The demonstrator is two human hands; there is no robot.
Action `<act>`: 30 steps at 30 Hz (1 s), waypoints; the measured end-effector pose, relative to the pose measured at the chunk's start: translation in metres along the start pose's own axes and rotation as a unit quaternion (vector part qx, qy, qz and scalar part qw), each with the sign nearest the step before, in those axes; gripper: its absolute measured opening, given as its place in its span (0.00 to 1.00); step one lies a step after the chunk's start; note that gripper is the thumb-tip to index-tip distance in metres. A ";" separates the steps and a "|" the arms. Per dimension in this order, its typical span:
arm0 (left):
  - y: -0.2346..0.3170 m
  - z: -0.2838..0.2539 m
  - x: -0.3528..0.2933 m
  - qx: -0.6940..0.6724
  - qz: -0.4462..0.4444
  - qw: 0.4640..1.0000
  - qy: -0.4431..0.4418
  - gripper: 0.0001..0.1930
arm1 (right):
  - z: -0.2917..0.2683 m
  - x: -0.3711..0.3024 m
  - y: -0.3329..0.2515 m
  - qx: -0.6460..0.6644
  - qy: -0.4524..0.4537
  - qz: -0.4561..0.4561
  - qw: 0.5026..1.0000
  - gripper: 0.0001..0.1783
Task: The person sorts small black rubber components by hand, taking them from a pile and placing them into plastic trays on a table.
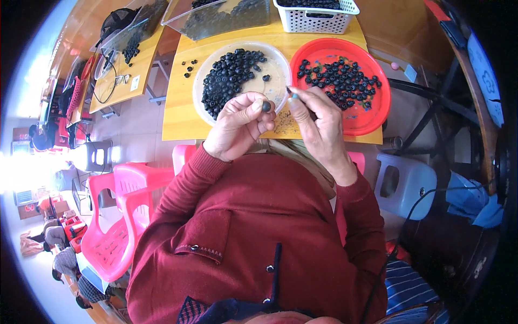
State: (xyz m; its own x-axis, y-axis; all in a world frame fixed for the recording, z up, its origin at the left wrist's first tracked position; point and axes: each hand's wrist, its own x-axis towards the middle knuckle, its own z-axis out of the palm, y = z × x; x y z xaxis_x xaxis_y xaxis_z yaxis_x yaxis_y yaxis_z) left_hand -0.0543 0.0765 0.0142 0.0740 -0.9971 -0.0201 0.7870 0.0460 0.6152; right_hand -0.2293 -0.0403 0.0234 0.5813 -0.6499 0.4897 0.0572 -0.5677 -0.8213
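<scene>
My left hand pinches one dark round bead between thumb and fingertips, above the near right part of a white round tray. Many black beads are heaped on that tray's left side, and a few sit apart on its bare right side. Just to the right, my right hand is closed in a pinch on a small slim tool with a dark tip; most of it is hidden by the fingers. A bit of light blue shows at the fingertips. The two hands are apart, and the tip points toward the bead.
A red round tray with scattered black beads overlaps the table's right edge. Behind stand a clear bin and a white perforated basket, both with dark beads. Loose beads and dark crumbs lie on the yellow table. Pink chairs stand left.
</scene>
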 end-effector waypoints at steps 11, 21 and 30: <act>0.001 -0.007 0.002 0.020 -0.028 0.999 0.014 0.07 | 0.010 -0.002 -0.008 0.053 -0.027 -0.008 0.998 0.18; 0.000 -0.003 0.004 0.010 -0.051 0.999 -0.014 0.07 | 0.007 -0.004 0.002 0.214 -0.062 0.123 0.967 0.11; -0.001 -0.005 0.005 0.025 -0.050 0.998 0.022 0.09 | 0.007 -0.004 -0.003 0.179 -0.082 0.079 0.977 0.11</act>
State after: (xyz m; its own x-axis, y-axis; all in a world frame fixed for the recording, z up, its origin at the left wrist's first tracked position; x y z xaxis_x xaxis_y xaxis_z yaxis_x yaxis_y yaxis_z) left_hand -0.0511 0.0720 0.0097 0.0244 -0.9927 -0.1183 0.7607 -0.0584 0.6464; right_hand -0.2264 -0.0323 0.0222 0.7267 -0.6089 0.3182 0.2188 -0.2340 -0.9473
